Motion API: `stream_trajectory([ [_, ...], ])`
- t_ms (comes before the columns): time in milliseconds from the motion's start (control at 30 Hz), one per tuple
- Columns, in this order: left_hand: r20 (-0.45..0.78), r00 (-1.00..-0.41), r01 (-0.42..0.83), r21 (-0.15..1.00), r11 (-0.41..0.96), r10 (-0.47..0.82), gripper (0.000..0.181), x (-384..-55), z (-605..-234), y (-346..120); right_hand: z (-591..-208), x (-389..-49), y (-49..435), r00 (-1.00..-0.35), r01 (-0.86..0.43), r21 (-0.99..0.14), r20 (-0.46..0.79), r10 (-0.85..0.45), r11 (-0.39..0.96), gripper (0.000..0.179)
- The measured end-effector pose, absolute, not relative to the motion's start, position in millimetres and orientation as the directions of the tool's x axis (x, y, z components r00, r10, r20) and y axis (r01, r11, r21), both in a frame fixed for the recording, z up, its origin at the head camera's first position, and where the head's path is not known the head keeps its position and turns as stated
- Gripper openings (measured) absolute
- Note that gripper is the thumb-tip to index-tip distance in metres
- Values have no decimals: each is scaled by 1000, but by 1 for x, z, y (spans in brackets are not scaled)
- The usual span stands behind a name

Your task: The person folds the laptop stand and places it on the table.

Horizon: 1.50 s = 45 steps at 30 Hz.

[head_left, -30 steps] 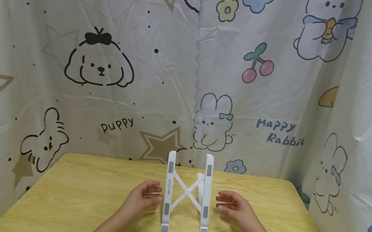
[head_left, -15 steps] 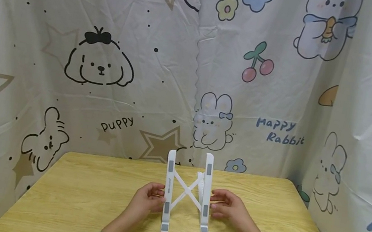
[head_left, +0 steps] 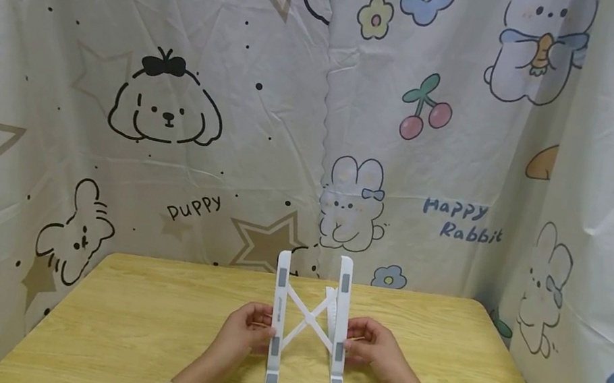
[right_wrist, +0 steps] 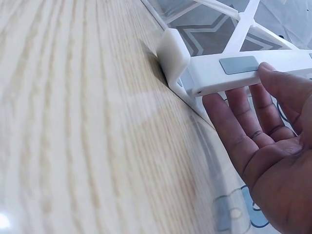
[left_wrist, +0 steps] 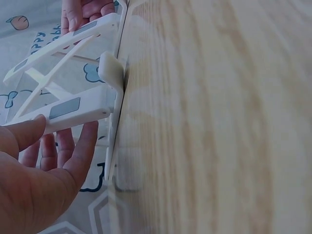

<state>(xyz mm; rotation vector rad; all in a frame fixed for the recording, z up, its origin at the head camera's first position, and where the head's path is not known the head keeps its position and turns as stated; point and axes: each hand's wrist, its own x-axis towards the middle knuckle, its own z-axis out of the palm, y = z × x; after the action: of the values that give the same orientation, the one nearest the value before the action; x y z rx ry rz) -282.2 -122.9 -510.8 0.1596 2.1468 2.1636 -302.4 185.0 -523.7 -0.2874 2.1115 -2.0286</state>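
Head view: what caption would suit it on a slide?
Two hands grip a white folding stand on a wooden table.

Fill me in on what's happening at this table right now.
A person has both hands on a white folding stand that stands on a wooden table. The left hand holds its left rail and the right hand its right rail, thumbs on top and fingers underneath. The rails rise toward a cartoon-print backdrop, joined by a crossed brace, with their hooked front ends on the tabletop.
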Motion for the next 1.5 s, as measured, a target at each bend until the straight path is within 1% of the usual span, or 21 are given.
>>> stream_trajectory([
  [333, 17, -984, 7, 999, -52, 178, 39, -278, -515, -125, -525, -301, 185, -955, 2, -1000, -5, -297, 11, 45],
  [700, 12, -980, 1, 998, -55, 197, 36, -281, -514, -127, -524, -301, 182, -963, 18, -1000, -22, -269, 17, 42],
  [967, 15, -981, 7, 999, -43, 194, 35, -283, -513, -123, -525, -300, 179, -960, 11, -1000, -9, -279, -3, 42],
  [1200, 9, -983, 0, 999, -49, 185, 34, -285, -511, -121, -523, -299, 173, -971, 25, -1000, -25, -239, 2, 40],
  [1500, -7, -985, -12, 999, -32, 171, 33, -286, -511, -118, -527, -299, 168, -969, 45, -999, -36, -243, -30, 42],
])
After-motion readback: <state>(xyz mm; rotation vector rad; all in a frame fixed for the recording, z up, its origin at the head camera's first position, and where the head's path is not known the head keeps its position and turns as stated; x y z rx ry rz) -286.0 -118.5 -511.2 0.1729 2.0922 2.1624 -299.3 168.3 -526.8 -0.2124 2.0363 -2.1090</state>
